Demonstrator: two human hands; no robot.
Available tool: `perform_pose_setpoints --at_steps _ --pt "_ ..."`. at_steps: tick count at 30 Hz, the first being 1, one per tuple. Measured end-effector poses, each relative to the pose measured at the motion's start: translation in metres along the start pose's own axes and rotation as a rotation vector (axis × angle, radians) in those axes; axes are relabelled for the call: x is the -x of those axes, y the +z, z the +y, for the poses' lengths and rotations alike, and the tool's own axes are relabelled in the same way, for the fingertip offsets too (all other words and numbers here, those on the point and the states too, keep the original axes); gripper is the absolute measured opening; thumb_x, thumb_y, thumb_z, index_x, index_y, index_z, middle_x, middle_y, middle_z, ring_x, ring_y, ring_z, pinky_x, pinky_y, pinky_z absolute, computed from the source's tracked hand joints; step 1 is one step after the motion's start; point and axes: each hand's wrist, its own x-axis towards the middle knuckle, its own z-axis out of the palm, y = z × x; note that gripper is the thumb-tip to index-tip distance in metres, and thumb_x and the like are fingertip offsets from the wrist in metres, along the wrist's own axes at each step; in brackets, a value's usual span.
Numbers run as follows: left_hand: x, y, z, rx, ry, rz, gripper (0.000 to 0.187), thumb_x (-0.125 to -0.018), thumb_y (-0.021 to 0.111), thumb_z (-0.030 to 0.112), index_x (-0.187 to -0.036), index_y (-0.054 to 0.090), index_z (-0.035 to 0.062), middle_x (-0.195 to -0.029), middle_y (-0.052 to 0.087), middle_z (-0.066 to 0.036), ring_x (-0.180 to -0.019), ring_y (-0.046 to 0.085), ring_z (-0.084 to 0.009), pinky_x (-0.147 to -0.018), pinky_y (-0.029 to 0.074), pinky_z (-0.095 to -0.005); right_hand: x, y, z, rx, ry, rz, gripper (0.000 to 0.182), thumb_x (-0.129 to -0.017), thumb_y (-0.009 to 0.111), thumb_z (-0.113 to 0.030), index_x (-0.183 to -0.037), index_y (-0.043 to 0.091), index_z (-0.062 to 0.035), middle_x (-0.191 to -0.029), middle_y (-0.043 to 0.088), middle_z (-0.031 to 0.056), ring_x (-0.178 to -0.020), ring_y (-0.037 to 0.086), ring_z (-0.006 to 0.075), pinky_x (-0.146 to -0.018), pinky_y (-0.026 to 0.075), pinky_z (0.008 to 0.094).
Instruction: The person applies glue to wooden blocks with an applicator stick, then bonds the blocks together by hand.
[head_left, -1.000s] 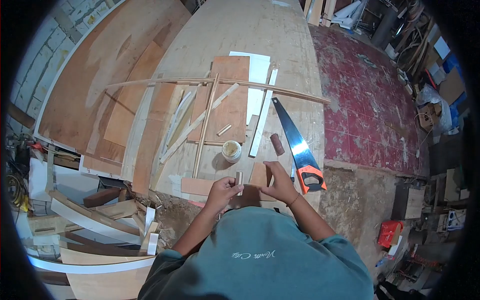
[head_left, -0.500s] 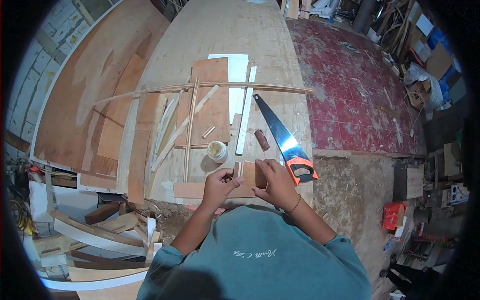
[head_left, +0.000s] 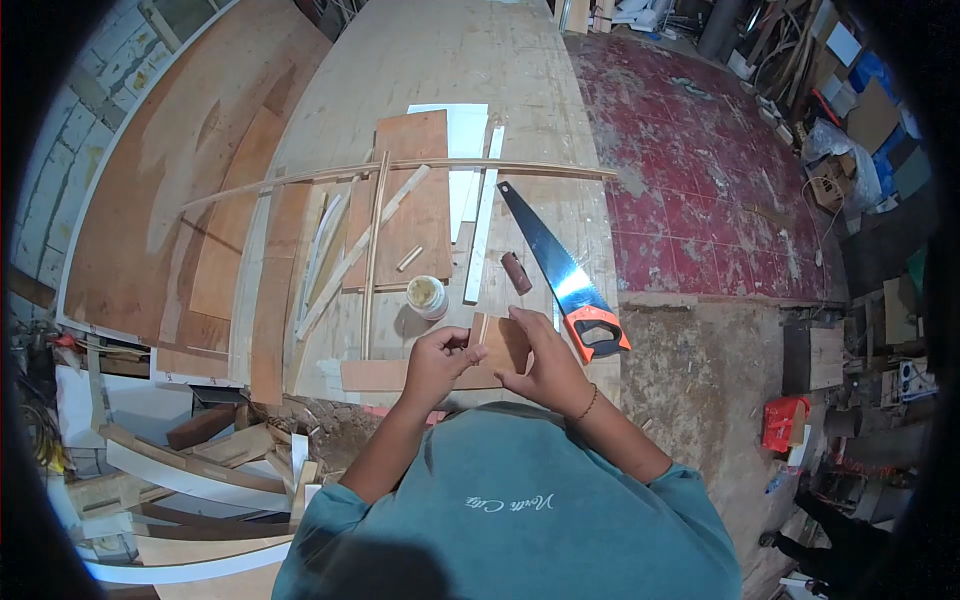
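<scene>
Two hands, one small wood block.
Left hand [head_left: 437, 362] and right hand [head_left: 541, 368] fingers pinch the wood block [head_left: 503, 343], flat face up, long axis roughly left-right; one handsaw [head_left: 563, 275] lies just beside.

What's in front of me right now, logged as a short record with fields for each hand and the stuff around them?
left hand: left hand pinches a small wooden stick upright against the board
right hand: right hand holds a small plywood piece
surface: plywood worktable
near hands: open glue jar, handsaw with orange handle, brown roll
also there: long thin wood strips, flat plywood offcut
</scene>
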Motion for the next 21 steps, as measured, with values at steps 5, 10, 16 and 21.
perform_pose_setpoints --at_steps 5,10,16,21 --pt "-0.002 -0.003 -0.006 0.072 -0.052 -0.014 0.034 -0.08 0.074 0.015 -0.105 0.061 -0.0039 -0.079 0.062 -0.003 -0.067 0.054 -0.0051 -0.055 0.043 -0.0192 0.001 0.002 0.0 -0.174 0.071 -0.006 0.083 -0.065 0.077 -0.013 -0.135 0.033 -0.0041 -0.123 0.046 0.0203 -0.113 0.051 0.0354 -0.093 0.046 0.039" --pt "0.001 0.0 -0.002 0.141 -0.009 0.026 0.053 -0.078 0.074 0.011 -0.123 0.051 -0.0043 -0.073 0.054 0.0 -0.064 0.05 -0.0045 -0.054 0.041 -0.0183 -0.002 0.002 -0.002 -0.203 0.083 -0.034 0.083 -0.066 0.077 -0.013 -0.135 0.033 -0.0048 -0.124 0.045 0.0197 -0.112 0.052 0.034 -0.091 0.047 0.0376" --pt "0.002 -0.01 0.002 0.085 0.001 -0.094 0.066 -0.076 0.076 0.01 -0.133 0.045 0.0027 -0.075 0.046 0.002 -0.067 0.048 -0.0045 -0.057 0.042 -0.0186 -0.002 -0.002 -0.002 -0.266 0.084 -0.068 0.084 -0.066 0.078 -0.015 -0.136 0.033 -0.005 -0.124 0.046 0.0196 -0.111 0.053 0.0326 -0.09 0.047 0.0373" --pt "-0.003 -0.013 -0.004 0.138 0.041 -0.17 0.071 -0.071 0.08 0.013 -0.133 0.045 0.0043 -0.088 0.05 -0.002 -0.071 0.049 -0.0056 -0.062 0.044 -0.0192 -0.001 -0.002 0.001 -0.278 0.093 -0.07 0.086 -0.065 0.08 -0.017 -0.136 0.033 -0.0053 -0.121 0.049 0.0201 -0.109 0.054 0.0325 -0.09 0.047 0.0371"
